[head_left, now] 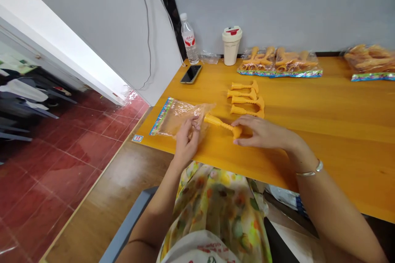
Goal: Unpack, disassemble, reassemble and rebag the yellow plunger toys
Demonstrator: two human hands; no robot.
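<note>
My left hand (187, 139) pinches the open edge of a clear plastic bag (177, 118) with a colourful printed strip, lying flat on the table. A yellow-orange toy hammer (219, 123) is gripped at its head by my right hand (262, 132), between thumb and fingers. Its handle end points left, right at the bag's mouth; I cannot tell whether it is inside. Just beyond my right hand, several more toy hammers (243, 95) lie in a stack of rows, handles to the left.
Along the back stand a water bottle (189, 41) and a lidded cup (231, 47); a phone (191, 74) lies in front of the bottle. Filled bags of orange toys (279, 63) rest by the wall, with another filled bag (372, 62) farther right. A number label (137, 138) marks the table's left corner.
</note>
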